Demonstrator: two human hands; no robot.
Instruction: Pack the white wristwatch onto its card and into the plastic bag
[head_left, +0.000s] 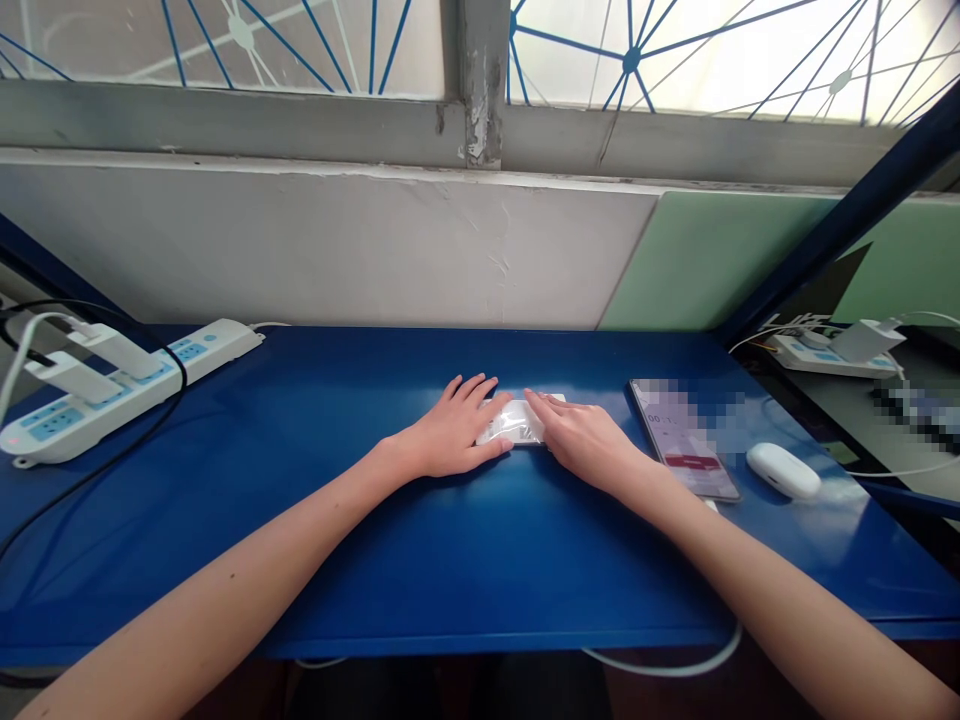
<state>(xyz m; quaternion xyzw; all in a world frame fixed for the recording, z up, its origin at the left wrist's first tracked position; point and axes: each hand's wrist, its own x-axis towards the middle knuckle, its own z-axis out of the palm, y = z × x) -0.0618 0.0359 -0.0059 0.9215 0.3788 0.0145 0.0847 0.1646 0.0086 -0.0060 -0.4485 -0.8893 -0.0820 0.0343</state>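
While the left hand (pixel 457 425) spreads open across one end of the shiny white packet (pixel 517 425), the right hand (pixel 583 435) comes in flat over the other, fingers extended together! Is it gripping? Can't tell; its thumb is hidden. And the packet lies on the blue table (pixel 420 580), right between the hands, left of the phone (pixel 679 440) and white case (pixel 784 471). Progress check: its visible middle looks laid out flat, but covered ends leave anything unfinished there impossible to judge.
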